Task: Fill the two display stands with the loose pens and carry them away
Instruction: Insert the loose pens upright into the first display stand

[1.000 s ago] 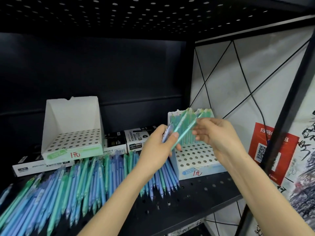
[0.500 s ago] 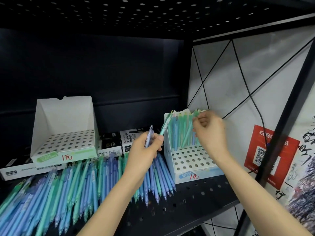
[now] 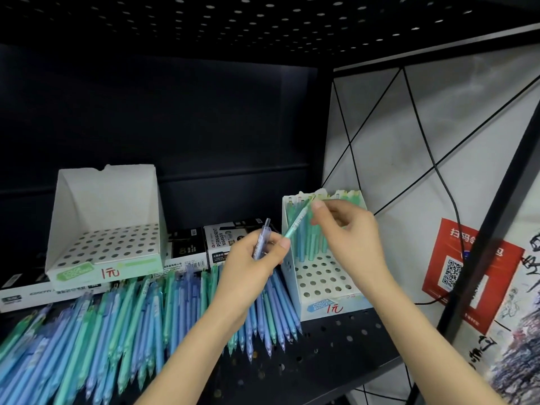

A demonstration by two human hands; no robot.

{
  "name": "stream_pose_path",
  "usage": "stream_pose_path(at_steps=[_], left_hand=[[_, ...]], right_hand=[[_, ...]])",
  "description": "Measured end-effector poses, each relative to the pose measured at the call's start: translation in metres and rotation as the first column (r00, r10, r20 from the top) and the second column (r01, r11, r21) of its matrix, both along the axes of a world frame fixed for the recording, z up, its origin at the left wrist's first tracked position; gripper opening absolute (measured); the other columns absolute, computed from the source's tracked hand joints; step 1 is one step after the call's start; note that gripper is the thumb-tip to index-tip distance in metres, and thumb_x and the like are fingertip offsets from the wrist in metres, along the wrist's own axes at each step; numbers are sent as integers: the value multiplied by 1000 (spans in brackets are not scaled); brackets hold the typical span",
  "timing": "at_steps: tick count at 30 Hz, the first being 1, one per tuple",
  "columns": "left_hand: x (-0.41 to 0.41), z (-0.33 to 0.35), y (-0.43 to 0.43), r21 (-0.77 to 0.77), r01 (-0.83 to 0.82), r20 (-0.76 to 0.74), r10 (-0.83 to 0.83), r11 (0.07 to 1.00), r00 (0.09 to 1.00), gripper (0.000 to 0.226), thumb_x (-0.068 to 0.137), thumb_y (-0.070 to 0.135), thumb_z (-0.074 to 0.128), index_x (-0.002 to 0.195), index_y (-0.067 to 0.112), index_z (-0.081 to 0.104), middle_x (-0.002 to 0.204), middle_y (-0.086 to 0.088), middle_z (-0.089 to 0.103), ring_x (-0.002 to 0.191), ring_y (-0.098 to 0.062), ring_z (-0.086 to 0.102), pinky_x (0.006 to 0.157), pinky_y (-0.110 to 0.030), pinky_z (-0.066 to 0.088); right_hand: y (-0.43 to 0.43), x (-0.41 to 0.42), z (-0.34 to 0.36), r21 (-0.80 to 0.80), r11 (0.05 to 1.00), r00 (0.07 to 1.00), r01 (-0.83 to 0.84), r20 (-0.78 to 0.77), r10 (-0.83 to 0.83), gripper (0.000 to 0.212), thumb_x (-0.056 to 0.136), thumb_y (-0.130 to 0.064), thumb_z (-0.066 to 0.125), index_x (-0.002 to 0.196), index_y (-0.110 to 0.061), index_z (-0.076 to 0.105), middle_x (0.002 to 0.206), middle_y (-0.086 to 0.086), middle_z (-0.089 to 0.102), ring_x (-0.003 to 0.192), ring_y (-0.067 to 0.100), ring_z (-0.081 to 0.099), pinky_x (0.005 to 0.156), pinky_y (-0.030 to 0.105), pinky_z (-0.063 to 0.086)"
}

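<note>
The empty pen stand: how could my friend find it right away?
Look at the black shelf strewn with loose pens. Behind them on the left sits a white stand. Its holes are all empty, while the other stand already holds pens.

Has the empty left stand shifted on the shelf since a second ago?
No. The left stand still sits with its right side beside the black marker boxes, as before.

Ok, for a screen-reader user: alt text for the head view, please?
The right hand pinches a teal plastic pen at a partly filled white cardboard display stand; the left hand grips a pale blue pen. Loose blue and green pens lie across the black perforated shelf, near an empty matching stand.
</note>
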State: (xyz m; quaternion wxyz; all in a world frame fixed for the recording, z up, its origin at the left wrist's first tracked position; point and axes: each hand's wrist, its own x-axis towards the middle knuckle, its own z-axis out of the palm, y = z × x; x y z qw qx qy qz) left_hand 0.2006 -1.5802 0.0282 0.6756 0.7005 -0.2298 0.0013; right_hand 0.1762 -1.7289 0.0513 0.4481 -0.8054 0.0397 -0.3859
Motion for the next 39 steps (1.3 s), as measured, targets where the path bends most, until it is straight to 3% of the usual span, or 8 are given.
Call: stream_pose_path(at_steps=[3, 8, 11, 15, 18, 26, 34, 39], left_hand=[[-4, 1, -2, 41, 48, 79, -51, 998, 996, 10, 87, 23, 62, 80, 16, 64, 59, 15, 55, 56, 4, 49, 58, -10, 40], [-1, -1, 2, 69, -4, 58, 0, 998, 998, 19, 87, 39, 55, 90, 23, 64, 79, 4, 61, 68, 4, 53, 66, -12, 43], [4, -4, 3, 28, -50, -72, 52, 998, 996, 36, 91, 51, 36, 95, 27, 64, 78, 12, 56, 68, 1, 49, 64, -20, 36], [7, -5, 1, -36, -80, -130, 74, 996, 989, 37, 99, 38, 32, 93, 24, 66, 78, 3, 55, 66, -8, 43, 52, -19, 31], [7, -6, 0, -68, -68, -144, 58, 995, 988, 32, 100, 26, 35, 93, 20, 65, 76, 0, 53, 63, -7, 42, 45, -13, 31], [8, -8, -1, -79, -56, -128, 46, 995, 991, 26, 98, 18, 41, 86, 23, 64, 71, 1, 50, 64, -9, 43, 52, -20, 33], [8, -10, 0, -99, -58, -110, 47, 993, 993, 23, 97, 8, 43, 104, 23, 58, 72, 0, 57, 65, -10, 47, 50, -18, 36], [8, -10, -1, -75, -34, -81, 27, 997, 996, 16, 96, 10, 46, 96, 18, 60, 73, 1, 62, 65, -8, 50, 51, -19, 37]], right_hand=[[8, -9, 7, 192, 959, 969, -211, -91, 231, 33, 88, -29, 61, 74, 1, 63, 54, -5, 57, 45, 2, 49, 51, 21, 43], [-18, -18, 19, 417, 883, 974, -214, 25, 224, 15, 90, -15, 59, 83, -3, 65, 66, 7, 62, 49, 11, 57, 52, 21, 52], [-43, -14, 19, 241, 969, 998, -50, 45, 40, 11, 93, -12, 54, 84, -18, 59, 73, 7, 63, 55, 8, 61, 59, 24, 56], [-49, 0, 7, -85, 993, 994, 80, -64, -85, 7, 91, -10, 51, 90, -16, 54, 75, 11, 64, 66, 27, 64, 66, 47, 55], [-46, 9, 1, -211, 973, 986, 91, -121, -118, 7, 90, -11, 50, 84, -12, 52, 70, 13, 62, 67, 32, 64, 59, 40, 50], [-47, 16, 6, -320, 946, 985, 55, -139, -104, 31, 88, -9, 50, 119, -12, 51, 72, 6, 62, 69, 20, 58, 62, 31, 46], [-45, 20, -1, -141, 989, 978, -34, -209, 4, 20, 89, -11, 54, 103, -16, 41, 89, 10, 67, 79, 20, 60, 76, 42, 53], [-42, 25, -2, -200, 979, 985, 27, -160, -60, 15, 84, -11, 60, 95, -17, 51, 77, -11, 52, 71, 7, 51, 74, 27, 45]])
